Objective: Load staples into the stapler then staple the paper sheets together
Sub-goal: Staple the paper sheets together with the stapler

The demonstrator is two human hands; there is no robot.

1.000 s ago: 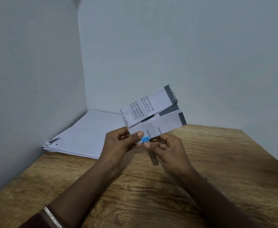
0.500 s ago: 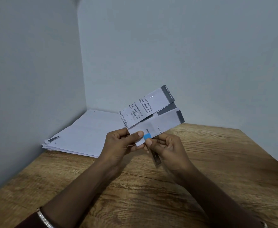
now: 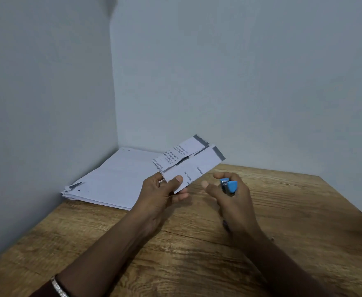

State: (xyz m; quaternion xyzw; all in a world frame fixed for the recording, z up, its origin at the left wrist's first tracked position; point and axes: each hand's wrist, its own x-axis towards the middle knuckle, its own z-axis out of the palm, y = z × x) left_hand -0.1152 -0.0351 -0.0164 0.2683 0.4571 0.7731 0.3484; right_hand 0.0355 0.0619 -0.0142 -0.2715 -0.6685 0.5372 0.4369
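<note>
Stapler held just beside the sheets, both in the air; this looks like the stapling step

The left hand (image 3: pixel 165 189) pinches the paper sheets (image 3: pixel 197 163) at their lower end, thumb (image 3: pixel 179 179) flat on the front, the other fingers tucked behind; the sheets fan up and away over the table (image 3: pixel 197 254), not squarely lined up; the right hand (image 3: pixel 231 200) grips the small blue stapler (image 3: pixel 229 186), fingers curled round it, thumb poking out loose towards the sheets; stapler near the paper but not touching it; whether a staple is already in, I can't tell from here; next, I'd say, the stapler's mouth has to go over the overlapped lower edge and squeeze, with the left pinch holding the sheets from sliding; a stack of paper (image 3: pixel 115 179) lies in the back corner
</note>
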